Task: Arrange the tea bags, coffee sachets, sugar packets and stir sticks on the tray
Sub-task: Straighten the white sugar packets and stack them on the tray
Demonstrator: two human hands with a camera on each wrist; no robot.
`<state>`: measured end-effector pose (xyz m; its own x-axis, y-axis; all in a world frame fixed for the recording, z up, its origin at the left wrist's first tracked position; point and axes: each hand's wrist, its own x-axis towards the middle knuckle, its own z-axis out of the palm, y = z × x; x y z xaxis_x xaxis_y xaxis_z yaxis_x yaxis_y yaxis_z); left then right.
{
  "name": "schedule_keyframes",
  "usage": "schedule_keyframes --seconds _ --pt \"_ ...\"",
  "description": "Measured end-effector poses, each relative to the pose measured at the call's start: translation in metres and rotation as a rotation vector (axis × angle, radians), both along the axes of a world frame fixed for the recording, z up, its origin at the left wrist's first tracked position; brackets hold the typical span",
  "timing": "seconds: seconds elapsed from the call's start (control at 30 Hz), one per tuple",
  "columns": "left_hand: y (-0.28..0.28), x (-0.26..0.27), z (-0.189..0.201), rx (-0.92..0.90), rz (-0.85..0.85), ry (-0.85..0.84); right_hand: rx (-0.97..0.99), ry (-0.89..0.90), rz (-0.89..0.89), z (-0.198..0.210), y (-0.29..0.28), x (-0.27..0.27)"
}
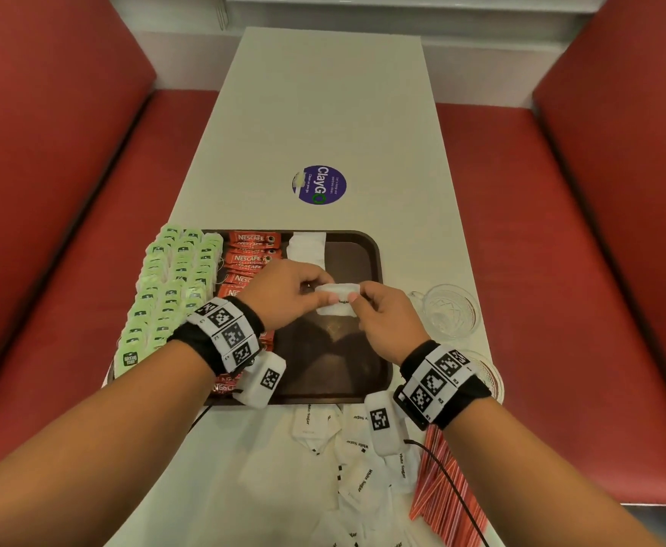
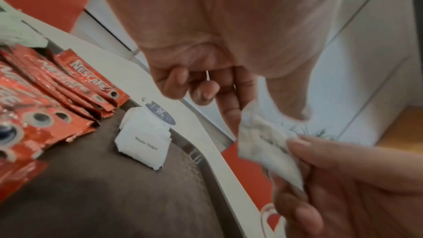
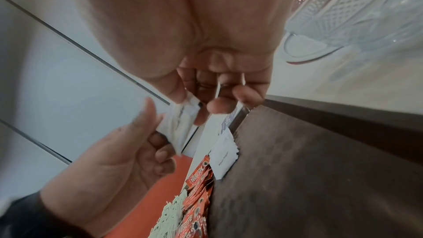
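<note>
Both hands hold one white sugar packet above the middle of the dark brown tray. My left hand pinches its left end and my right hand pinches its right end; the same packet shows in both wrist views. Green tea bags fill the tray's left side in rows, with red Nescafe coffee sachets beside them. A few sugar packets lie at the tray's far middle. More sugar packets lie loose on the table near me, next to red-striped stir sticks.
Two clear glass cups stand on the white table just right of the tray. A round purple sticker lies beyond the tray. Red bench seats flank the table on both sides. The tray's right half is bare.
</note>
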<state>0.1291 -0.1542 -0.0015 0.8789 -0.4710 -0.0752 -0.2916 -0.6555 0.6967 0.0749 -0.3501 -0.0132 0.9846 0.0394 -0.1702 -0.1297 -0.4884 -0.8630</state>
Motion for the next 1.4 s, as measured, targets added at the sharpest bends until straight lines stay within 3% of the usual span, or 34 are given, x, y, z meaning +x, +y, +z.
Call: schedule_keyframes --seconds 0.1,0.23,0.37,0.53,0.67,0.83,1.07,1.2,1.4 --pt "0.010 0.014 -0.013 0.070 0.139 -0.029 0.008 0.080 0.038 0.000 0.000 -0.004" --pt "0.020 0.038 -0.027 0.277 0.309 -0.003 -0.197 0.117 0.221 -0.001 -0.007 -0.015" --pt "0.013 0.053 -0.034 0.425 0.310 0.085 -0.335 0.146 0.369 0.002 -0.014 -0.030" --pt "0.003 0.064 -0.038 0.562 0.291 0.054 -0.436 0.167 0.461 0.003 -0.022 -0.050" --pt "0.003 0.058 -0.036 0.573 0.324 0.021 -0.509 0.147 0.501 0.002 -0.025 -0.067" --pt "0.005 0.025 -0.019 0.398 0.386 -0.103 -0.536 0.132 0.518 -0.001 -0.023 -0.081" --pt "0.000 -0.073 -0.001 0.309 0.164 -0.114 -0.646 0.134 0.539 -0.008 -0.026 -0.102" --pt "0.003 -0.117 -0.011 0.430 -0.078 -0.012 -0.692 0.134 0.537 -0.013 -0.025 -0.113" --pt "0.002 -0.155 -0.033 0.639 -0.168 -0.044 -0.693 0.089 0.416 -0.017 -0.016 -0.123"
